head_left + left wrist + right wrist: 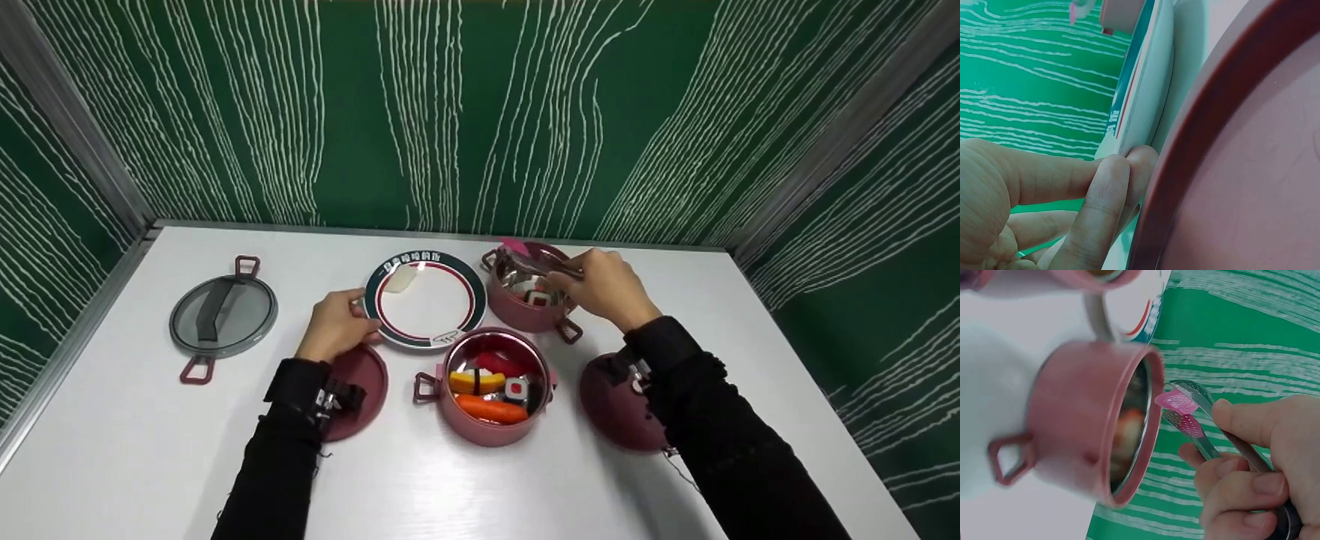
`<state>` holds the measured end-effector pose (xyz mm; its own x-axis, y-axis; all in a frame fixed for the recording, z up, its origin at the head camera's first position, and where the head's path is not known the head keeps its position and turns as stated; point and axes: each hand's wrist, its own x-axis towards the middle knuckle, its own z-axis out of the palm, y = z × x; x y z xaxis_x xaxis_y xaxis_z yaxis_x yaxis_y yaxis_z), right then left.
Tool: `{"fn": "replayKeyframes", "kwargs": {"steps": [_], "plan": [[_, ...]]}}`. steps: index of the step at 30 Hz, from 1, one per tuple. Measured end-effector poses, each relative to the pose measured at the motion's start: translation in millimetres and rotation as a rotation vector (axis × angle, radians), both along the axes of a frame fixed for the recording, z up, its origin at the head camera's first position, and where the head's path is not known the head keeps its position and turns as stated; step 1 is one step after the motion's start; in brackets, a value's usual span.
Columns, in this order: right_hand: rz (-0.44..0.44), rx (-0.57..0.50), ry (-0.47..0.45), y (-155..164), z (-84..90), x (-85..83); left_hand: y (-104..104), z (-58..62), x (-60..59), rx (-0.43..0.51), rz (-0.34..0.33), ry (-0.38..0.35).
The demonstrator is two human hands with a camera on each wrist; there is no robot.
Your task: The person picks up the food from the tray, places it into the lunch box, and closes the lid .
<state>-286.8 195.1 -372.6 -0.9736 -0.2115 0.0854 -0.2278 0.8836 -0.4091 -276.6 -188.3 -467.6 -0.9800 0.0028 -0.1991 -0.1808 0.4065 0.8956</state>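
Note:
My left hand pinches the left rim of a white plate with a dark green and red border. A pale, flat piece lies on the plate's upper left. In my right hand is a pair of metal tongs, gripped above the far pink pot. Between the perforated tong tips sits a bright pink piece, just outside the pot's mouth in the right wrist view. A toy sushi roll shows inside that pot.
Nearer stands a second pink pot with a toy carrot, yellow sushi and other food pieces. Dark red lids lie left and right, partly under my wrists. A glass lid with red handles is at far left.

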Motion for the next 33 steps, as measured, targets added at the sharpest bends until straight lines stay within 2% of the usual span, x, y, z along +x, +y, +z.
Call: {"fn": "replayKeyframes", "kwargs": {"steps": [5,12,20,33], "plan": [[-0.055,0.095,0.062,12,-9.6,-1.4,-2,-2.4,1.6,0.027,0.009,-0.019],[-0.098,0.175,0.088,19,-22.8,-2.1,-4,-4.1,4.0,0.021,0.004,0.005],[-0.122,0.185,0.054,20,-31.6,-3.9,-2,-3.3,4.4,0.052,0.002,0.008],[-0.127,0.190,0.032,23,-31.2,-3.3,2,0.3,1.6,0.065,0.005,-0.004]]}}
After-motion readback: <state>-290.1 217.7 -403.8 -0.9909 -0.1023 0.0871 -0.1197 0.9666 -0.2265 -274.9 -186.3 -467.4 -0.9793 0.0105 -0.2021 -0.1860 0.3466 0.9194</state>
